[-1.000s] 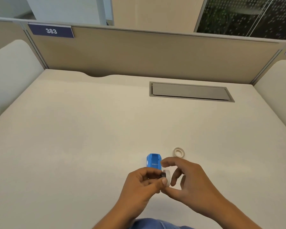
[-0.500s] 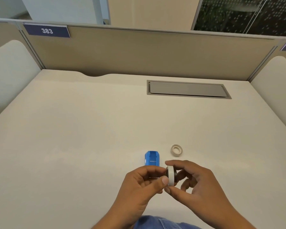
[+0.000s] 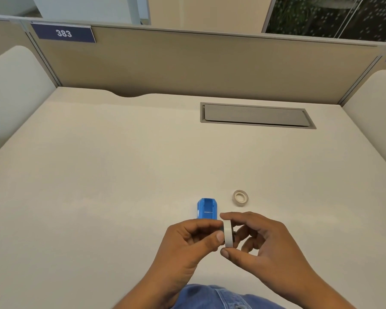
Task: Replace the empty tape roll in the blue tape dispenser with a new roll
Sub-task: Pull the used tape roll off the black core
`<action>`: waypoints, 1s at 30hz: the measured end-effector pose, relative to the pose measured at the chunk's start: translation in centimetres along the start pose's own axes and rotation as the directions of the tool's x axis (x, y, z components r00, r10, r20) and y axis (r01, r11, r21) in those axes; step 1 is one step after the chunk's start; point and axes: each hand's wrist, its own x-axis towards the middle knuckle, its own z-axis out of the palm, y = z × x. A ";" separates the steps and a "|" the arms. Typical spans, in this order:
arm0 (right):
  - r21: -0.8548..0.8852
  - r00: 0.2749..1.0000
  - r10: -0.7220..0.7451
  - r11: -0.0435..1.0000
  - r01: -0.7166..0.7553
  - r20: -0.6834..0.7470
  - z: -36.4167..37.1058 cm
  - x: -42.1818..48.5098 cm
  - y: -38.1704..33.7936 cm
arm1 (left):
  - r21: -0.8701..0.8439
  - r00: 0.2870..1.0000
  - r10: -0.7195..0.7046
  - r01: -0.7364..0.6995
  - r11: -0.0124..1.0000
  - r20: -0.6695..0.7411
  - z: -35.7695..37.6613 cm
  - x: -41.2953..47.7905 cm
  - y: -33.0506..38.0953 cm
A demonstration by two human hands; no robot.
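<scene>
The blue tape dispenser (image 3: 207,208) stands on the desk just beyond my hands, with its roll seat open on top. A white tape roll (image 3: 228,233) is held edge-on above the desk, between my right hand's (image 3: 260,244) thumb and forefinger. A small dark hub (image 3: 220,235) pokes out of its centre on both sides, and my left hand (image 3: 191,240) pinches the left end of it. A thin, nearly bare tape ring (image 3: 240,198) lies flat on the desk to the right of the dispenser.
A grey cable hatch (image 3: 256,115) is set into the beige desk (image 3: 98,175) at the back right. A beige partition (image 3: 198,61) with a "383" label (image 3: 62,33) closes the far edge. Blue denim (image 3: 212,297) shows at the bottom.
The white roll has turned edge-on and now sits between both hands, with the dark hub in its centre. Both hands stayed in front of the dispenser.
</scene>
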 end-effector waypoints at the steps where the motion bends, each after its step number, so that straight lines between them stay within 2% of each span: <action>1: 0.006 1.000 0.004 1.000 -0.004 0.003 0.0 0.0 0.0 | -0.003 1.000 0.006 -0.006 1.000 0.000 -0.1 0.0 0.0; 17: 0.127 0.999 0.006 0.992 -0.010 0.038 -0.4 0.6 -0.2 | 0.012 0.997 0.058 -0.058 0.998 -0.040 -0.3 0.6 0.7; 23: 0.134 0.996 0.030 0.991 -0.019 -0.080 -0.3 1.1 -0.2 | -0.020 0.998 0.042 -0.043 0.999 -0.036 0.1 1.2 1.1; 27: 0.115 0.998 -0.008 0.993 0.015 -0.060 -0.6 1.5 -0.5 | 0.028 0.999 0.035 -0.035 0.999 -0.018 0.2 1.4 1.5; 30: 0.024 0.996 -0.061 0.998 0.063 -0.066 -0.8 1.8 -0.8 | 0.026 0.998 0.018 -0.017 1.000 -0.060 0.3 1.6 1.7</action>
